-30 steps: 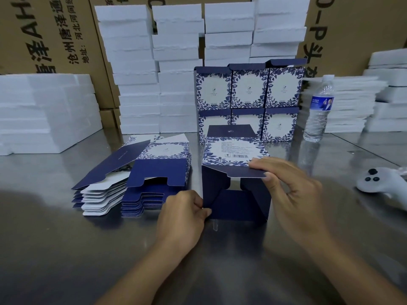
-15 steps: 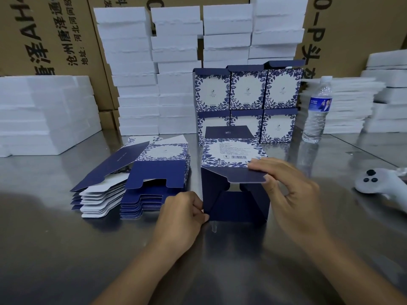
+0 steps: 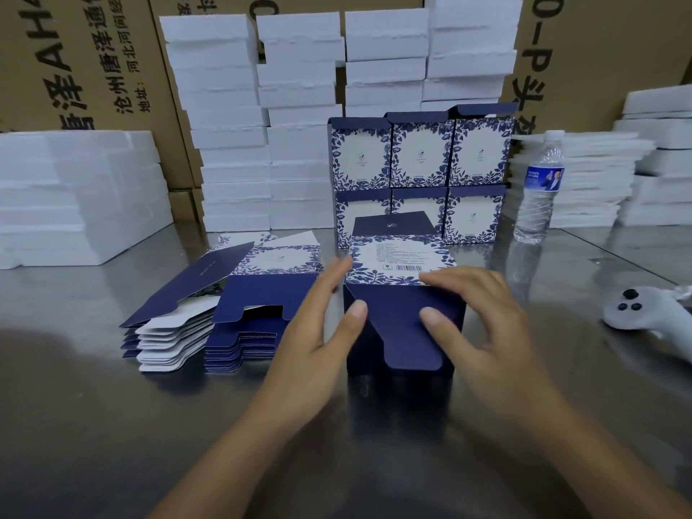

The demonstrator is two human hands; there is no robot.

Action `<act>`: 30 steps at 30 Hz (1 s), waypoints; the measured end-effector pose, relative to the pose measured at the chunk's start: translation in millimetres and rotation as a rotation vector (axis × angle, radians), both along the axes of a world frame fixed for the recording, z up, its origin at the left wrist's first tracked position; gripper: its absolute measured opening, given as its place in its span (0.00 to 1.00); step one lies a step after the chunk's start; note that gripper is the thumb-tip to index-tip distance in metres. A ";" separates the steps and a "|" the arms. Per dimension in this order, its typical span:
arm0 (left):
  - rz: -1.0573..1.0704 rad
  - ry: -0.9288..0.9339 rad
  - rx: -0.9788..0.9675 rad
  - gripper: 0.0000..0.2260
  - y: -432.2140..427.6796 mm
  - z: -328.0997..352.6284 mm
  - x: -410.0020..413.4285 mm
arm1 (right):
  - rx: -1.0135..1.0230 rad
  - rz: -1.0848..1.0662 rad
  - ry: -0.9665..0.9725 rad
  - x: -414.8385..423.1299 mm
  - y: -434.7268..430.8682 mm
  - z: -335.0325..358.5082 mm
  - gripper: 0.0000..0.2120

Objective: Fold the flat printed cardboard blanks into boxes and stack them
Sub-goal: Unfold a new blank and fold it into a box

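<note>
Flat blanks (image 3: 239, 312) lie fanned in two piles on the steel table (image 3: 75, 406), left of centre. Beside them the left hand (image 3: 310, 354) presses straight fingers against the half-folded box (image 3: 397, 324) — standing mid-table — while the right hand (image 3: 483, 331), fingers spread and relaxed, presses on its navy flap (image 3: 408, 342). Finished boxes (image 3: 419, 155) sit stacked behind — water bottle (image 3: 539, 189) and white controller (image 3: 648, 312) at right.

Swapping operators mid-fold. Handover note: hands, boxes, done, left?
Left hand: open, fingers flat along the left side of the box in progress, thumb on its near flap.
Right hand: open on top of the box, thumb pressing the same flap.
Flat blanks: piled left of it on the table.
Finished boxes: six behind, two rows of three.
Done: body erected, near flap folded down.
Left: close the upright far flap, stack it, fold the remaining blanks.
</note>
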State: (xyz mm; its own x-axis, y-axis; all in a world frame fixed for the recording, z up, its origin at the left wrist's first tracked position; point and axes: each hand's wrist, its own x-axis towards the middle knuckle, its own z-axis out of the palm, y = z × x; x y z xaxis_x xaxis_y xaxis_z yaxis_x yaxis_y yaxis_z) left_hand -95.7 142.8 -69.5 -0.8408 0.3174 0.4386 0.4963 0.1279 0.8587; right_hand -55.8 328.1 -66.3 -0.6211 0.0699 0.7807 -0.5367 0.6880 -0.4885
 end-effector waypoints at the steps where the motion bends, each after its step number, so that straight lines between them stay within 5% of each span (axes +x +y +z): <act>1: 0.011 -0.006 -0.011 0.23 1.0 -0.9 -0.6 | 0.010 -0.037 0.012 -1.1 -2.0 -1.3 0.16; 10: 0.250 0.399 -0.040 0.12 9.5 -1.8 5.6 | 0.054 -0.169 0.203 -5.9 -5.8 -1.5 0.11; 30: 0.208 0.479 0.004 0.04 11.5 -0.2 -1.2 | 0.044 -0.025 0.199 -8.6 -6.6 4.5 0.08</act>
State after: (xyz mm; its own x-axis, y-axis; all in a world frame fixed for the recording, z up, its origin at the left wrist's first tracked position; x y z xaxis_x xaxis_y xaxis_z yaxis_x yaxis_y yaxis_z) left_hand -96.9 154.3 -69.7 -0.5907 0.1627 0.7904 0.7981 0.2626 0.5424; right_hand -64.4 321.5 -61.8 -0.4528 0.0463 0.8904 -0.6021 0.7207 -0.3437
